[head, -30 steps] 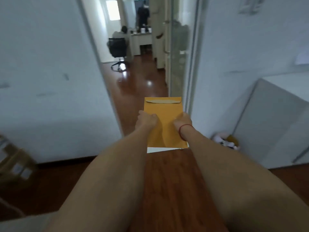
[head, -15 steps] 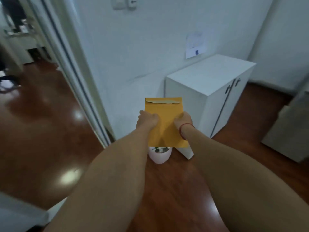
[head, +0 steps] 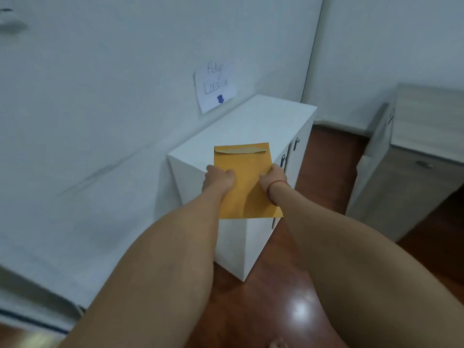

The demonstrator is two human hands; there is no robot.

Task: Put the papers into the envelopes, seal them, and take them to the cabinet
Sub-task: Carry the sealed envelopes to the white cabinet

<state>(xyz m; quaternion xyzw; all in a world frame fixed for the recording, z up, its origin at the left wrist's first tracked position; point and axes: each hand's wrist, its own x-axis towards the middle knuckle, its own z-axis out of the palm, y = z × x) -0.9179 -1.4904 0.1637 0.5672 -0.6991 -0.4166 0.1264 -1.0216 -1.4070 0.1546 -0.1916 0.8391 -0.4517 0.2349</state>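
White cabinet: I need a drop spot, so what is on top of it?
The white two-door cabinet's visible top shows only bare white surface. Its near end is hidden behind the yellow paper envelope held by the left hand and right hand.

The glossy reddish-brown wooden floor (head: 288, 310) carries a white cabinet (head: 251, 121), which stands with its back against the wall (head: 100, 121). To the right of the white cabinet, well apart from it, a grey cabinet (head: 414, 172) also stands on the floor, with bare boards showing between them.
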